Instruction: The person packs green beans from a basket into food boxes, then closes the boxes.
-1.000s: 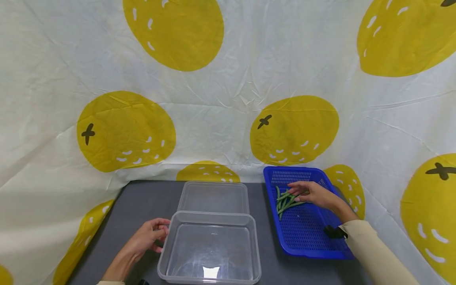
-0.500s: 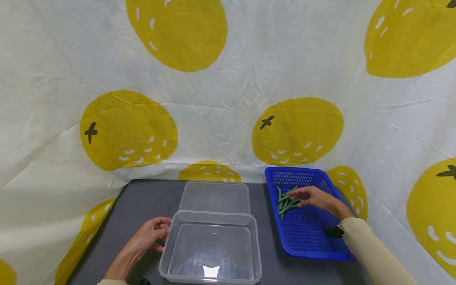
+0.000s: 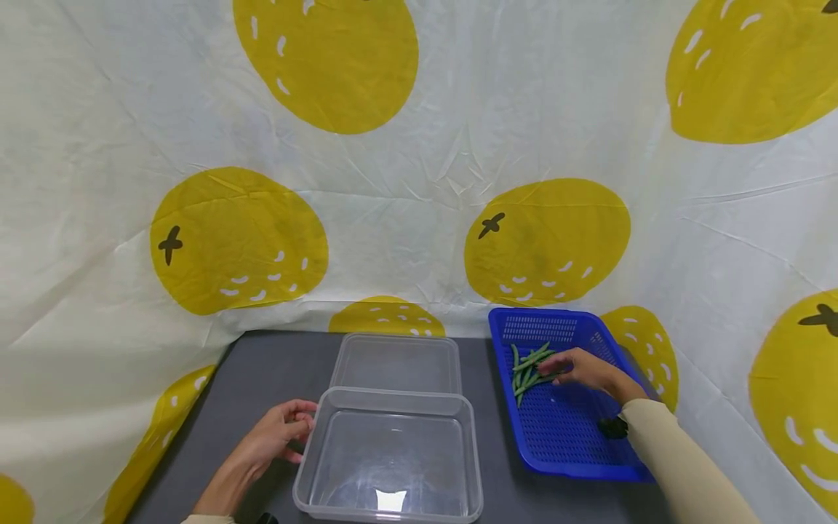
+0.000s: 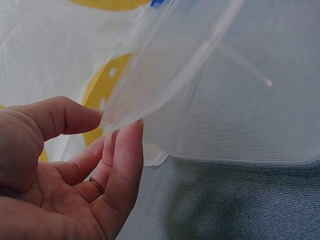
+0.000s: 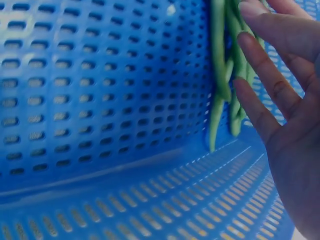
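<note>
In the head view, my left hand (image 3: 275, 435) is at the left side of a clear plastic container (image 3: 389, 460). The left wrist view shows its thumb and fingers pinching the container's rim (image 4: 167, 95). Over on the right, my right hand (image 3: 583, 372) reaches into a blue perforated basket (image 3: 566, 433). Its fingers are extended, with the fingertips at a small heap of green beans (image 3: 524, 378). Seen from the right wrist, the fingertips (image 5: 241, 82) lie right against the long beans (image 5: 218, 55), partly covering them.
A flat translucent lid (image 3: 395, 362) lies behind the container on the dark grey table (image 3: 281, 364). The basket stands to the right of both. A white cloth (image 3: 393, 240) printed with yellow fruit hangs along the back and sides.
My right hand has come down a little toward the beans, and some of them have shifted slightly. The left hand stays at the container's side.
</note>
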`<action>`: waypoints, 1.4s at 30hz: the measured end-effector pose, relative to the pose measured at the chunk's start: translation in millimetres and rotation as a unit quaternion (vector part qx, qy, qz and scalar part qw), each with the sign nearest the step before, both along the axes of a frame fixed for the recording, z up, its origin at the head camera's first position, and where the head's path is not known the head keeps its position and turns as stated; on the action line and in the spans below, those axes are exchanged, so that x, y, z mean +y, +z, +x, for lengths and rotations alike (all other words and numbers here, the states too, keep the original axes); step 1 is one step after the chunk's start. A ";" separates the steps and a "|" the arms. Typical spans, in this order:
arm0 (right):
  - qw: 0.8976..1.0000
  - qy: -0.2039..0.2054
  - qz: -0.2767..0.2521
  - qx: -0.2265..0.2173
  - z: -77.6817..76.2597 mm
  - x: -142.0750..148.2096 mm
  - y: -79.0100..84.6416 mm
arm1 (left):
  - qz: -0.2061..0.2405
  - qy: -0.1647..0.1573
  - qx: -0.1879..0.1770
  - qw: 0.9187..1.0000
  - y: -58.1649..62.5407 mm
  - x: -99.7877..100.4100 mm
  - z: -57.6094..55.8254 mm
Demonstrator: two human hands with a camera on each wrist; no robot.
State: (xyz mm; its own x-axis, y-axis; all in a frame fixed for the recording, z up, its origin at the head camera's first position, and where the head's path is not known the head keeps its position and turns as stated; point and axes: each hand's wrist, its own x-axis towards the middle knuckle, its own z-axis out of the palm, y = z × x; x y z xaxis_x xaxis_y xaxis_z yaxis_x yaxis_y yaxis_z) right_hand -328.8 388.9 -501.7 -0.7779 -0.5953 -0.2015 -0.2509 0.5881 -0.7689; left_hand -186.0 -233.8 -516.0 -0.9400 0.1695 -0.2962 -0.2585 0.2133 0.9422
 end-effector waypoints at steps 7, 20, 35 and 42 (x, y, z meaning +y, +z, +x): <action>0.999 -0.021 0.027 0.021 3.8 5.3 -9.1 | -0.001 0.001 0.004 1.000 -5.9 0.6 1.8; 0.993 -0.047 0.086 0.060 4.3 6.8 -19.2 | -0.004 0.009 0.006 1.000 -10.1 1.8 3.3; 0.991 -0.001 0.109 0.078 10.9 10.2 -14.0 | -0.001 0.012 0.002 1.000 -11.5 1.6 2.3; 0.983 -0.008 0.115 0.142 15.8 11.1 6.5 | -0.001 0.011 -0.001 1.000 -12.1 0.3 0.7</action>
State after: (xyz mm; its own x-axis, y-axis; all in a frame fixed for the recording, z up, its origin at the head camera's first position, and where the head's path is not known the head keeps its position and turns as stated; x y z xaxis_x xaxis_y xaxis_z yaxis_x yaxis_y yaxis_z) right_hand -313.0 400.0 -495.2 -0.8316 -0.5460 -0.1020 -0.4252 0.7439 -0.5156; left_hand -185.3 -233.5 -528.1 -0.9431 0.1472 -0.2982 -0.2649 0.2097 0.9412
